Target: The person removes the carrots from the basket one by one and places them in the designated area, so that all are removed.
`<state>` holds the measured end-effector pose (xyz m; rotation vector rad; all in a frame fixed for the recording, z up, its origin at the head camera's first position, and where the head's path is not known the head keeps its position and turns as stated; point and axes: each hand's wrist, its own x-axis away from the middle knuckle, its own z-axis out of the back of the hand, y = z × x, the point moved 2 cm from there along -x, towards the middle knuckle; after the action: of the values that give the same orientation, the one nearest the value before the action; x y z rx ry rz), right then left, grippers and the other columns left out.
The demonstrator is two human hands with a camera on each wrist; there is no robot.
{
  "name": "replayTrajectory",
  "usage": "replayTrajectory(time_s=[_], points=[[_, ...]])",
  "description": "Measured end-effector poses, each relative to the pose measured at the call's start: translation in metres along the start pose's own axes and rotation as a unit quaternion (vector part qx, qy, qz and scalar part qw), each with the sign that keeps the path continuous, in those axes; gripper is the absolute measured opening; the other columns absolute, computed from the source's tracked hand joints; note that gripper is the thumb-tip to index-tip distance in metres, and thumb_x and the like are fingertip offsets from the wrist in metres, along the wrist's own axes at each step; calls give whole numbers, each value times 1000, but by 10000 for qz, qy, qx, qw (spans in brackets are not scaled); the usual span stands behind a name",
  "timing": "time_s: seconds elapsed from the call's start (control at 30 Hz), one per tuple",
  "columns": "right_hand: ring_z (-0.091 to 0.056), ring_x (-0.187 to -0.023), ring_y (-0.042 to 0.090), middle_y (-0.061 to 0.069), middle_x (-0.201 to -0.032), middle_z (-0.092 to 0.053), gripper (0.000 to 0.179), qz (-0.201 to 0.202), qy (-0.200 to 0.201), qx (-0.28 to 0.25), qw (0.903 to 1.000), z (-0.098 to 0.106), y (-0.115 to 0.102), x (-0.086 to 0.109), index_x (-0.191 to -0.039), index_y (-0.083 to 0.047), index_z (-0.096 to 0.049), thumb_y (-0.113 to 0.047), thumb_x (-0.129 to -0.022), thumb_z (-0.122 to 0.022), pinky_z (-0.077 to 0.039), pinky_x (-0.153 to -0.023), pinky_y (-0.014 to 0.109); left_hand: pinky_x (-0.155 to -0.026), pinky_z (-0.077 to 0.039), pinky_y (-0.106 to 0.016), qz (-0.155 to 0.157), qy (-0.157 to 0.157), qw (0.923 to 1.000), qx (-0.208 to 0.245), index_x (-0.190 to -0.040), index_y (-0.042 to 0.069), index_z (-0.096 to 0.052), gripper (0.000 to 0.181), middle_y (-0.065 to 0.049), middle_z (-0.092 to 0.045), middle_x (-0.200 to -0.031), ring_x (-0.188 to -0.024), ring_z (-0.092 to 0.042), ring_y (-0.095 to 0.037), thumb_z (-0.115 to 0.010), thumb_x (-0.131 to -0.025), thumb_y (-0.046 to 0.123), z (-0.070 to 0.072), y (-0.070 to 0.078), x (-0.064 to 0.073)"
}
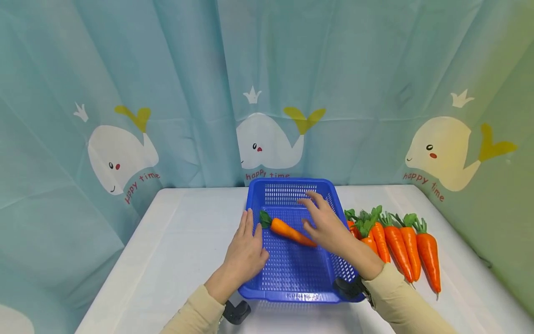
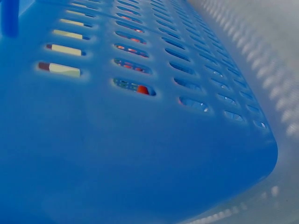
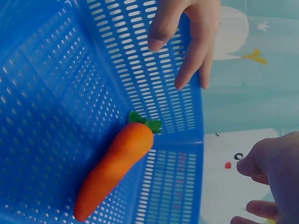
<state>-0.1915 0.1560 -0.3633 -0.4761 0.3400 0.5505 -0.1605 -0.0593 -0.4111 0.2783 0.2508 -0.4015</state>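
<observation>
A blue plastic basket [image 1: 288,273] with perforated walls stands on the table, and one orange carrot [image 1: 292,233] with a green leafy top lies inside it. My left hand [image 1: 246,255] rests along the basket's left rim, fingers extended, with the thumb on the inner side. Over the right part of the basket is my right hand [image 1: 327,225], its fingers spread and lightly bent around nothing. The carrot lies below and to the left of those fingers. In the left wrist view the basket's outer wall [image 2: 117,154] fills most of the picture, and the left hand is out of sight.
Several more carrots [image 1: 398,248] with green tops lie side by side on the white table [image 1: 183,246], right of the basket. Some are partly hidden behind the right forearm. A light blue curtain [image 1: 187,93] with whale prints hangs behind the table.
</observation>
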Motion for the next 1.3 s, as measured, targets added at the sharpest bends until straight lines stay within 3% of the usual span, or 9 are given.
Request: replayTrajectory(time_s=[0.4,0.63,0.8,1.1,1.3], points=[[-52,-126,47,29,-140,-47,41,-53,-9,-194,9998,-26,7,-11,-126,1,-59,-3,-86,-65,-46,-102,60,-118,-32,-50,-37,4,9998,-199,-130,-15,-55,57,-39,-27,-154,-148,-23,-49,-66,-86,19,0,1,0],[-55,-120,49,31,-136,-50,41,-32,-50,258,9996,-38,15,-16,-122,1,-60,-3,-83,-68,-46,-102,60,-118,-33,-50,-82,51,9995,-284,-130,-15,-55,57,-38,-28,-153,-147,-24,-49,-67,-86,20,-1,1,-1],[-54,-122,48,31,-139,-48,42,-84,-269,394,9988,-45,18,-21,-125,-1,-59,-4,-84,-68,-46,-103,60,-117,-33,-50,-102,104,9995,-269,-130,-15,-55,58,-39,-28,-153,-147,-25,-50,-68,-85,20,1,1,-2],[-54,-122,49,29,-141,-47,46,-89,-524,320,9981,-48,20,-22,-130,-3,-56,-5,-85,-68,-45,-103,61,-119,-28,-51,86,-132,9999,-54,-134,-14,-52,60,-35,-22,-157,-149,-19,-47,-67,-87,20,2,1,-2],[-48,-129,49,27,-148,-42,51,-524,-1123,195,9921,-52,21,-20,-137,-6,-52,-10,-89,-68,-41,-107,62,-119,-30,-52,93,-129,9999,10,-133,-15,-53,59,-36,-23,-157,-149,-20,-48,-68,-86,19,3,1,-1]])
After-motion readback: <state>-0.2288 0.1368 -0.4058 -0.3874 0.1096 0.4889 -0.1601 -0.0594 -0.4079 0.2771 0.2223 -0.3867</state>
